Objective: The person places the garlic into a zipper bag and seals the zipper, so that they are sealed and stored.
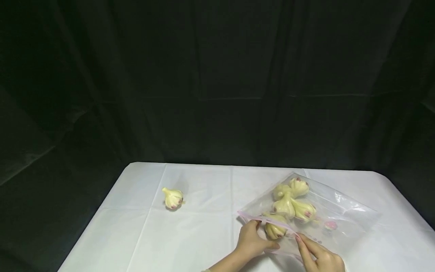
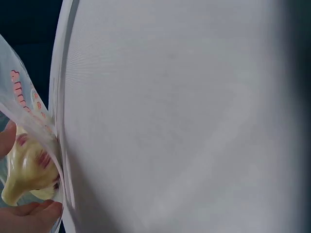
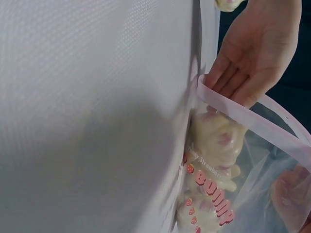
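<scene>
A clear zip bag (image 1: 350,211) with a pink edge lies on the right part of the table, several garlic bulbs (image 1: 284,207) inside it. My left hand (image 1: 250,241) reaches into the bag's mouth, fingers extended. One garlic bulb (image 1: 275,231) sits just inside the mouth, between that hand's spread thumb and fingers. In the left wrist view this bulb (image 2: 31,165) shows a gap to the fingers (image 2: 34,217). My right hand (image 1: 321,257) pinches the bag's pink edge between thumb and fingers. Pink bunny lettering (image 3: 214,196) shows on the bag in the right wrist view.
A single garlic bulb (image 1: 173,199) lies on the left part of the table. White cloth covers the table (image 1: 190,241), and a black curtain (image 1: 217,83) hangs behind it.
</scene>
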Demonstrator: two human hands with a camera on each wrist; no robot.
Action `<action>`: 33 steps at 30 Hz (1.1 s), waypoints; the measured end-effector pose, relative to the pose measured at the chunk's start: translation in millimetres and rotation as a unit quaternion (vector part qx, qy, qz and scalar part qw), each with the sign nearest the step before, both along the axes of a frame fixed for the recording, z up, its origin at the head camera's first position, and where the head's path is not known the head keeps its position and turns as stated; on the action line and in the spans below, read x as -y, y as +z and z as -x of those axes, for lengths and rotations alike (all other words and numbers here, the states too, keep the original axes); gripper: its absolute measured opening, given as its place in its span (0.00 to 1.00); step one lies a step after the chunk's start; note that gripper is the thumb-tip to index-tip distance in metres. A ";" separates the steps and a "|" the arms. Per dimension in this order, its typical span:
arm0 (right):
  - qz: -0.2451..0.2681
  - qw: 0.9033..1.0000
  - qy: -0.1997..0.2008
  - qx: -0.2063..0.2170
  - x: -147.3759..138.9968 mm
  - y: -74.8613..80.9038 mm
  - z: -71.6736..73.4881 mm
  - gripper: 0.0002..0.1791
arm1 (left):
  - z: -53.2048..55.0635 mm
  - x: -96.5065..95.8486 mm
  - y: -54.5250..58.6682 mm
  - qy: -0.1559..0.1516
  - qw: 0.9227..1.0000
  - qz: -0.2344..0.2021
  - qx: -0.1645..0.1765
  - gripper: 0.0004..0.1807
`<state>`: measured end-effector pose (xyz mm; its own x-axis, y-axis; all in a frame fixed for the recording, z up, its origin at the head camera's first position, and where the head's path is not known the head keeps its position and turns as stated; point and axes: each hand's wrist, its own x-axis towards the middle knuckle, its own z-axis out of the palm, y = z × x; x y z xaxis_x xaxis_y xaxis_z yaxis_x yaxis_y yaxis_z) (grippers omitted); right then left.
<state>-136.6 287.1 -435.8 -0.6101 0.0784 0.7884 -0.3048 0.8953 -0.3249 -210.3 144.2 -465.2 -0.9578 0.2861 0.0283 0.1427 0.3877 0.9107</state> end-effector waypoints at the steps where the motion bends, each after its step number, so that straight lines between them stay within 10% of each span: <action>1: 0.005 1.000 -0.001 0.004 0.3 0.1 -0.3 0.08 | -0.5 1.7 0.3 -0.001 1.000 0.001 0.009 0.41; 18: 0.015 1.000 -0.007 -0.001 3.3 4.5 3.7 0.07 | -10.6 49.7 20.4 -0.051 0.997 -0.048 0.042 0.38; 33: 0.025 1.000 -0.008 0.012 3.8 3.9 6.9 0.07 | 17.0 116.0 25.0 0.028 0.990 -0.127 0.048 0.37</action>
<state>-143.5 283.3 -431.8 -0.6270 0.1269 0.7686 -0.2832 0.8820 -0.3766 -227.4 28.2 -440.2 -0.9738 0.2272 0.0009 0.0359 0.1501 0.9880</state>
